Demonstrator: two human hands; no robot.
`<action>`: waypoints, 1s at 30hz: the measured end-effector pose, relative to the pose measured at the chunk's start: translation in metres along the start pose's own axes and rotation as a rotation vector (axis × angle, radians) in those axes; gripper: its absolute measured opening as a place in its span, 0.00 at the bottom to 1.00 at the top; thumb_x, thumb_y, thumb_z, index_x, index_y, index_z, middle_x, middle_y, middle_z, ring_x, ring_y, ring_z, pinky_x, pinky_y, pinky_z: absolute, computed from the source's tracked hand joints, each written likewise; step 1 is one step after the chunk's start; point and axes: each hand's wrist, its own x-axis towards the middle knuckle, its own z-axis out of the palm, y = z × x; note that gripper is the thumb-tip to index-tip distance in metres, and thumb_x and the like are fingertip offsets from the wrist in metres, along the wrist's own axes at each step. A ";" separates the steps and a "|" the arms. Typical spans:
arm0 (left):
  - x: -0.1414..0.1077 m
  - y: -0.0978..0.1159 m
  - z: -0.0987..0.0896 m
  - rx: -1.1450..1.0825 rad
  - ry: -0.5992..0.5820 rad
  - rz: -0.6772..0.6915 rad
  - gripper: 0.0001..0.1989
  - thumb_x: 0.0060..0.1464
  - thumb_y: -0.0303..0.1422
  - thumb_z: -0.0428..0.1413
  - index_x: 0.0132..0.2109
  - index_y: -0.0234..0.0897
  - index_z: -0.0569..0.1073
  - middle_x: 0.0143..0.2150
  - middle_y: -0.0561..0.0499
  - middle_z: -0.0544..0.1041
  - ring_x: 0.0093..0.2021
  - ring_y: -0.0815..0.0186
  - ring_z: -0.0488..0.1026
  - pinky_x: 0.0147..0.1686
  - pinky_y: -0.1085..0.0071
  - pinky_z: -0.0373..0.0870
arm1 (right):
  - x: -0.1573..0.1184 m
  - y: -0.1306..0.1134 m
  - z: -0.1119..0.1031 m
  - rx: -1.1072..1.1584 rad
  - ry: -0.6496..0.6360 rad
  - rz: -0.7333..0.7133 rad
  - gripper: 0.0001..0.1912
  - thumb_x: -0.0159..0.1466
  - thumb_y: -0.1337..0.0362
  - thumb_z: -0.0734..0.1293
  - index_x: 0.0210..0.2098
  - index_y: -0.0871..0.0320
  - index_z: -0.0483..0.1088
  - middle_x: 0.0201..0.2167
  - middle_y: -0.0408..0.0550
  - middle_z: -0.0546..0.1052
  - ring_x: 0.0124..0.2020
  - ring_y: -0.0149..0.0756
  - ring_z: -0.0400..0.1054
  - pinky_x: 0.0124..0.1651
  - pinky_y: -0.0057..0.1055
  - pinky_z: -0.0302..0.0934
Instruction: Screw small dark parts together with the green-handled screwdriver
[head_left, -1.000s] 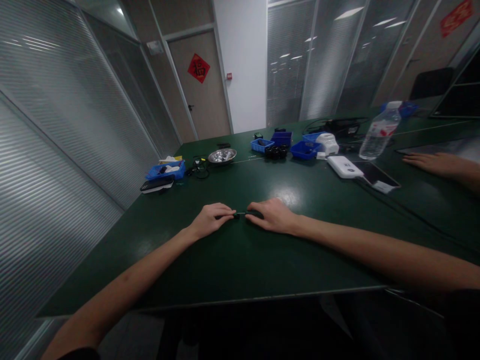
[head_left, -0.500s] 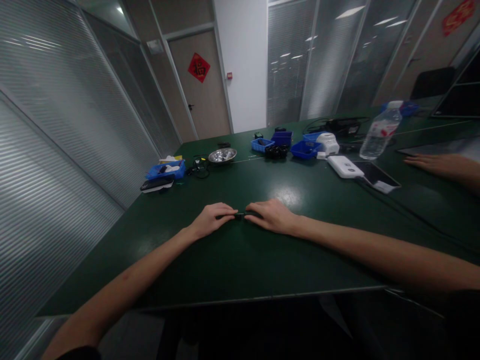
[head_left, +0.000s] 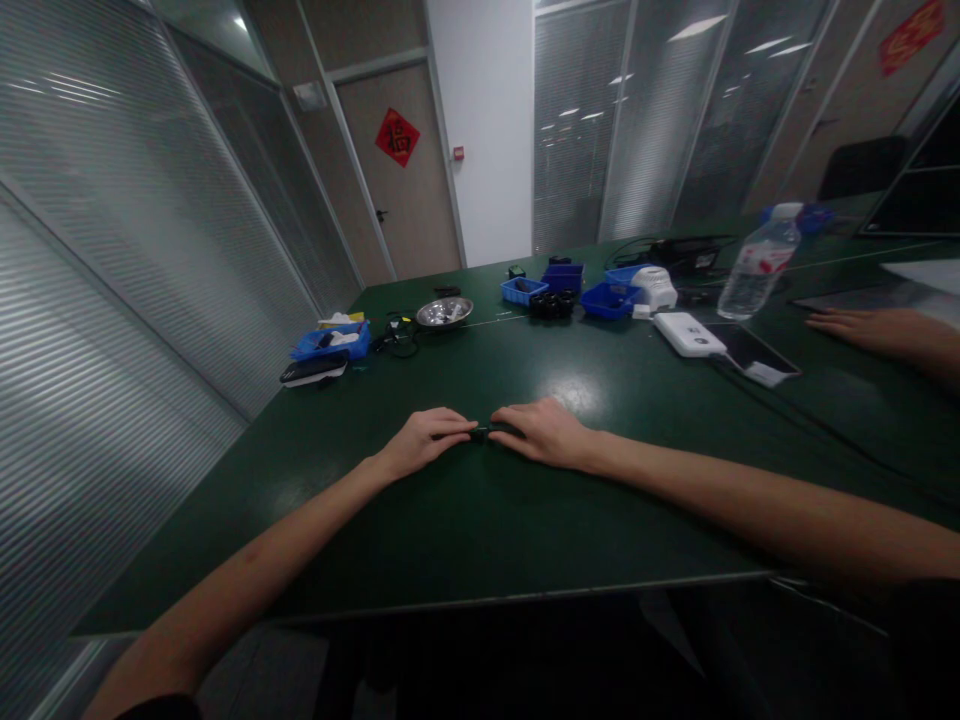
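Note:
Near the middle of the dark green table [head_left: 465, 530], my two hands face each other across a small dark object [head_left: 480, 434]. My left hand [head_left: 427, 440] pinches its left end between thumb and fingertips. From the other side, my right hand [head_left: 544, 430] has its thumb and fingers closed on the right end. The piece is thin, blackish and mostly covered by my fingertips, so its kind is unclear. Both hands rest low, close to the tabletop.
Farther back stand a shiny metal bowl [head_left: 445, 313], blue trays [head_left: 609, 301] and a black cable bundle [head_left: 553, 305]. At right are a white device [head_left: 686, 335], a phone [head_left: 750, 348], a water bottle [head_left: 761, 265] and another person's hand [head_left: 885, 330]. A blue basket [head_left: 330, 342] sits left.
Almost nothing differs. Both hands keep their grip on the small dark object in the same place; the view has shifted very slightly.

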 end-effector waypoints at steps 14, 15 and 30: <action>0.001 0.000 0.003 0.036 -0.039 0.019 0.19 0.69 0.32 0.55 0.65 0.44 0.75 0.54 0.44 0.78 0.53 0.61 0.75 0.54 0.63 0.73 | 0.001 -0.001 0.001 0.005 -0.017 -0.032 0.20 0.77 0.51 0.57 0.53 0.58 0.71 0.41 0.52 0.81 0.33 0.36 0.74 0.32 0.31 0.55; 0.001 0.000 0.003 0.039 -0.043 0.019 0.19 0.70 0.32 0.55 0.65 0.44 0.74 0.54 0.44 0.78 0.53 0.61 0.75 0.54 0.63 0.73 | 0.001 -0.001 0.001 0.000 -0.016 -0.029 0.20 0.77 0.51 0.57 0.53 0.58 0.71 0.41 0.52 0.81 0.33 0.36 0.74 0.32 0.31 0.55; 0.005 0.008 0.000 0.020 -0.097 -0.084 0.31 0.70 0.33 0.54 0.75 0.49 0.57 0.49 0.47 0.74 0.48 0.62 0.72 0.51 0.64 0.71 | 0.000 0.000 0.000 0.017 0.073 0.119 0.21 0.77 0.50 0.57 0.56 0.59 0.70 0.44 0.53 0.81 0.37 0.40 0.76 0.38 0.33 0.62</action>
